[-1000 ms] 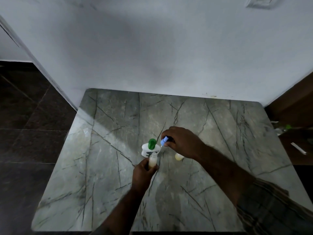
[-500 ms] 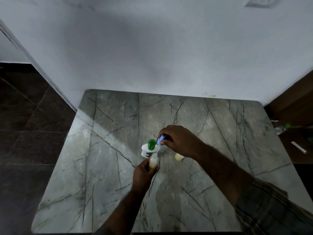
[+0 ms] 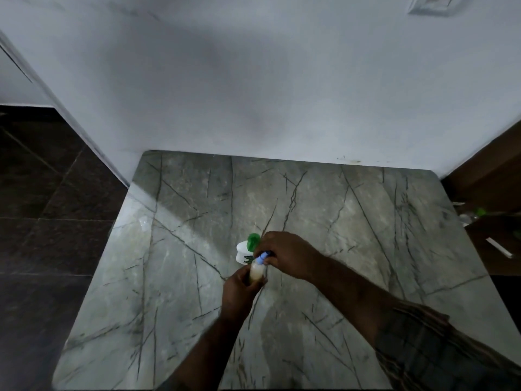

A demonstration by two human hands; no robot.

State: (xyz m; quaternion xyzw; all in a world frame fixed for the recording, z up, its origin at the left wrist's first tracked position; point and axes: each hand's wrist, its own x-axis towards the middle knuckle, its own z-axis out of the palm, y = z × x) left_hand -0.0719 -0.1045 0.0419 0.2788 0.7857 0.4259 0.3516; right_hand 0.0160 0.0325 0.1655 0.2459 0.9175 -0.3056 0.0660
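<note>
Small bottle (image 3: 256, 273) of pale liquid held just above a grey, dark-veined table (image 3: 366, 221), with fingers on its blue cap (image 3: 263, 256).
The left hand (image 3: 239, 294) wraps round the bottle's body near the table's middle, and the right hand (image 3: 284, 253) pinches the cap at the bottle's mouth. Just behind them stands a white container (image 3: 243, 251) with a green top. The table's far edge meets a plain white wall (image 3: 253, 80). Dark floor tiles (image 3: 42, 221) lie to the left, brown woodwork (image 3: 485, 170) to the right.

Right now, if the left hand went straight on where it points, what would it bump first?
Probably the blue cap in the right hand, just past the bottle the left hand holds; depth unclear.
</note>
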